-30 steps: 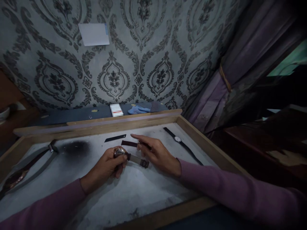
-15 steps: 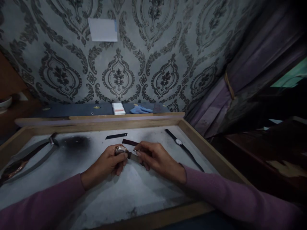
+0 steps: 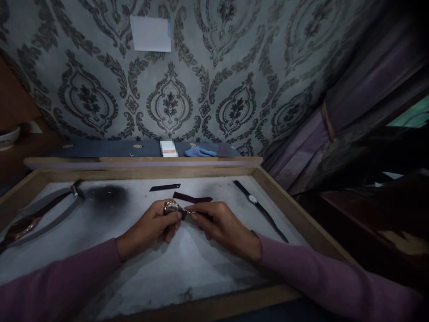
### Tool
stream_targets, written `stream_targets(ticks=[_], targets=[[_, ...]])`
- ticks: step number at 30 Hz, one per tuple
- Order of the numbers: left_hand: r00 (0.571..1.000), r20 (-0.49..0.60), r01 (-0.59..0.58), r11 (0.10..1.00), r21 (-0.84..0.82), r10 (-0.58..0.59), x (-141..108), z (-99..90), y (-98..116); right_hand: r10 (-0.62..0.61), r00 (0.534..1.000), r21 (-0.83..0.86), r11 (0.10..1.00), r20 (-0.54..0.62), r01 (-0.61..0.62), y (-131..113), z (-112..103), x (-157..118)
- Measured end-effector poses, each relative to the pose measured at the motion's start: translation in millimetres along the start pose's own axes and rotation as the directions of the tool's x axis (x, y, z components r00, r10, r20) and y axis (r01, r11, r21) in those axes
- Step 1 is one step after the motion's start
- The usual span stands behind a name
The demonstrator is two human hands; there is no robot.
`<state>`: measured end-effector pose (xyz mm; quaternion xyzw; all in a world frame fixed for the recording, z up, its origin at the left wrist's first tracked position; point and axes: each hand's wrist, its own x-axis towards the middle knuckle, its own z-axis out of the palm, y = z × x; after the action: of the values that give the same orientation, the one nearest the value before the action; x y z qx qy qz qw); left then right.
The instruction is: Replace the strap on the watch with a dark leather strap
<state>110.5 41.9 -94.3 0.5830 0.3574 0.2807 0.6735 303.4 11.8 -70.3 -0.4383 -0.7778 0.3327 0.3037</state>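
Note:
My left hand (image 3: 157, 221) is closed round a round, shiny metal watch case (image 3: 172, 206), thumb along its lower edge. A short dark strap piece (image 3: 183, 214) sticks out at the case's right side. My right hand (image 3: 219, 223) pinches a thin metal tool (image 3: 188, 211), whose tip is at the joint of case and strap. Just behind the hands a dark red strap piece (image 3: 192, 198) lies on the white surface. Farther back is a black blade-shaped piece (image 3: 165, 187) with a small hole at one end.
A wooden rim (image 3: 150, 171) frames the white work surface (image 3: 134, 286). On the right lies a watch with a black strap (image 3: 253, 199); on the left, a larger watch (image 3: 23, 228). Behind the rim are a blue cloth (image 3: 201, 151) and a small white box (image 3: 168, 149).
My right hand has shifted slightly, bringing the metal tool's tip against the case and strap joint. More of the dark red strap piece shows now. The whole view has moved a little.

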Motion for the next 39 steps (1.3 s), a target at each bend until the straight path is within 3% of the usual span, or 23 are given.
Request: stream_targets(ticks=[26, 39], targets=[[1.000, 0.000, -0.030, 0.999, -0.026, 0.030, 0.7, -0.7, -3.7, 0.003, 0.999, -0.002, 1.000, -0.038, -0.003, 2.4, 2.6, -0.4], [0.999, 0.018, -0.039, 0.999, -0.008, 0.039, 1.9, -3.8, -8.1, 0.032, 0.999, 0.074, 0.997, -0.029, -0.030, 4.6, 3.8, 0.1]])
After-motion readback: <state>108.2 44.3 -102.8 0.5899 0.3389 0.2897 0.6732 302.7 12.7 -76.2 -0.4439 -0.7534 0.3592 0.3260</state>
